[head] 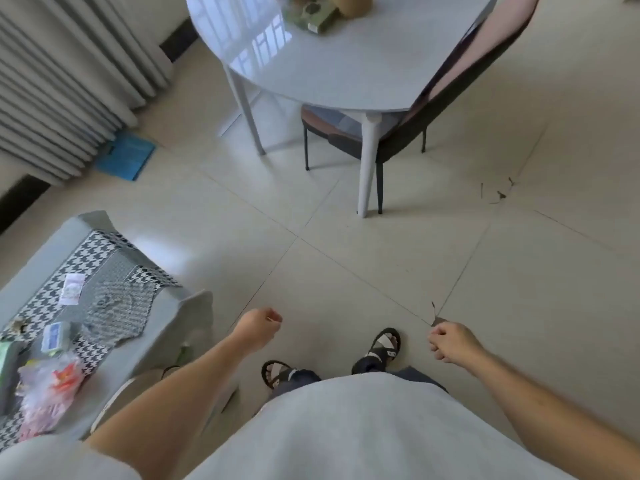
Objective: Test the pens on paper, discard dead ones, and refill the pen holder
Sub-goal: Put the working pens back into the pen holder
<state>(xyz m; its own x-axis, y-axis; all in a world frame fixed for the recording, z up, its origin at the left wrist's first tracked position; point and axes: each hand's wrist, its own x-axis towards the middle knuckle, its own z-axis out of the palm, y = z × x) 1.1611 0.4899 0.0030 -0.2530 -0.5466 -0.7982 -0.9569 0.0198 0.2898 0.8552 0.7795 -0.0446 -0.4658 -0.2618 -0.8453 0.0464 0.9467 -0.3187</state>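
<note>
No pens, paper or pen holder can be made out. I stand on a tiled floor (pixel 346 265) with both arms out in front of my waist. My left hand (pixel 258 329) hangs with its fingers loosely curled and holds nothing I can see. My right hand (pixel 450 342) is loosely curled too and holds nothing. A glossy white round table (pixel 346 71) stands ahead. At its far edge sit a tan rounded object (pixel 351 3) and a green box (pixel 318 17), both partly cut off by the frame.
A pink and dark chair (pixel 446 98) is tucked under the table's right side. To my left is a grey sofa (pixel 41 258) with a houndstooth cover, bearing packets and a plastic bag (pixel 48 389). Pleated curtains (pixel 69 81) and a blue flat item (pixel 126 155) lie far left.
</note>
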